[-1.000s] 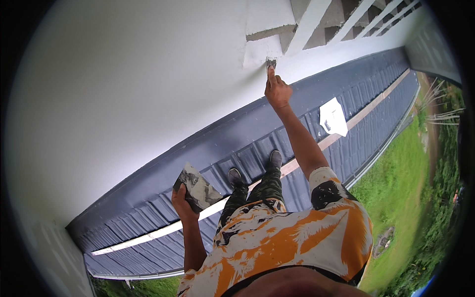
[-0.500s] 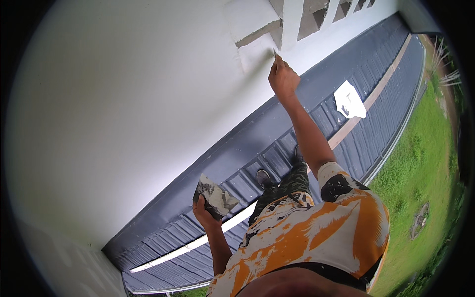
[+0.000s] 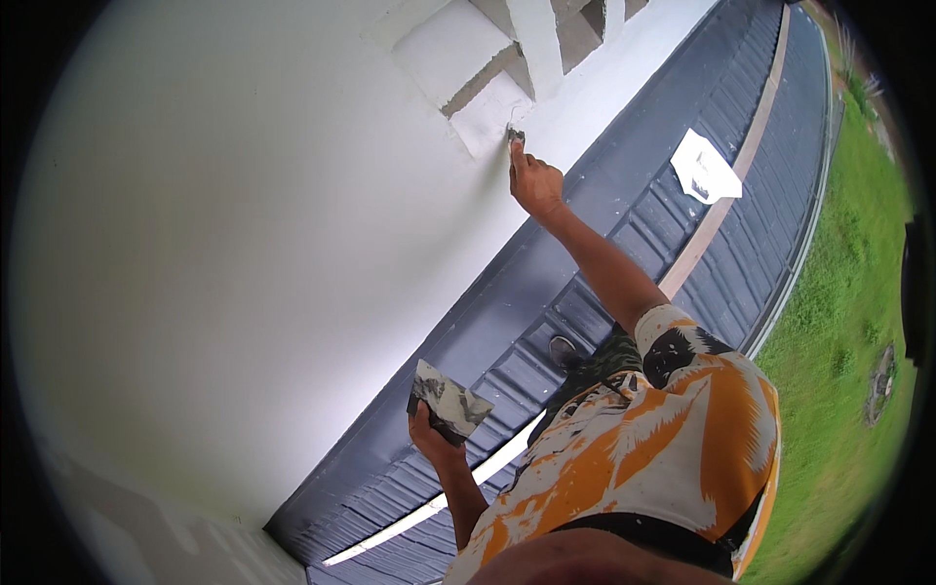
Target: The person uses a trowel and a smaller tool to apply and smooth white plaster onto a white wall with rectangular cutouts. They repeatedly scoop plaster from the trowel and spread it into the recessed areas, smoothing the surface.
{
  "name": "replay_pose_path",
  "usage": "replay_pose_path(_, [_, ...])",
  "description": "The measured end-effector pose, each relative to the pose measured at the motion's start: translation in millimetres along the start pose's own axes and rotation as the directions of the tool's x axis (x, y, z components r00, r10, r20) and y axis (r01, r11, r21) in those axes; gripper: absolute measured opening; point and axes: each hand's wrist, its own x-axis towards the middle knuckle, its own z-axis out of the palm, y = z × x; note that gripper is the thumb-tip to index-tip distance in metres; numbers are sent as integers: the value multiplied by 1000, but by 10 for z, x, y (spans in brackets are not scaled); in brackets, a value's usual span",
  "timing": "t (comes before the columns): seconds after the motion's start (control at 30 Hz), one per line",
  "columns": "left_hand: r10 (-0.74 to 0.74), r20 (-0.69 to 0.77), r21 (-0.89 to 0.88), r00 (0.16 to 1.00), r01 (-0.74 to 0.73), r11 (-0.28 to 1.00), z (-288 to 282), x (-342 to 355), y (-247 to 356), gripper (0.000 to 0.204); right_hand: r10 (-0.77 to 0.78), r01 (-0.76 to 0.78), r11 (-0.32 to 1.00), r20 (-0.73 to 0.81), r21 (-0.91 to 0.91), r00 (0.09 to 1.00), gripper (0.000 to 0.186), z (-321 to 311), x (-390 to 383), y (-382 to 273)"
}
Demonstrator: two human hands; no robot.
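Note:
My right hand is closed around a small putty knife, its blade against the white wall. The blade sits just below the corner of a recessed opening, beside a patch of paler filler. Low and nearer my body, my left hand grips a dark flat board by its edge. Whitish-grey putty is smeared over the board's face. Most of the knife's handle is hidden in my fingers.
I stand on dark ridged roof tiles running along the wall. A wooden strip crosses them, with a white sheet bearing a grey smear beside it. Past the roof's edge, grass lies below. More openings continue along the wall.
My right hand has drawn the putty knife down, away from the opening's corner, and the blade has turned. The view has shifted. My left hand still holds the board.

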Motion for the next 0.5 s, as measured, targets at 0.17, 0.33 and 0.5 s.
replay_pose_path(0.17, [27, -21, 26, 999, -26, 999, -145, 23, 11, 36, 91, -90, 996, -13, 22, 996, 34, -339, 343, 18])
replay_pose_path(0.33, [4, 30, 8, 1000, -4, 1000, -39, 18, -28, 36, -39, 39, 999, -1, 24, 999, 23, -185, 464, 64])
replay_pose_path(0.5, [8, 25, -31, 1000, -7, 999, -17, -40, 4, 32, -8, 7, 998, 28, 66, 1000, 26, -326, 347, -244])
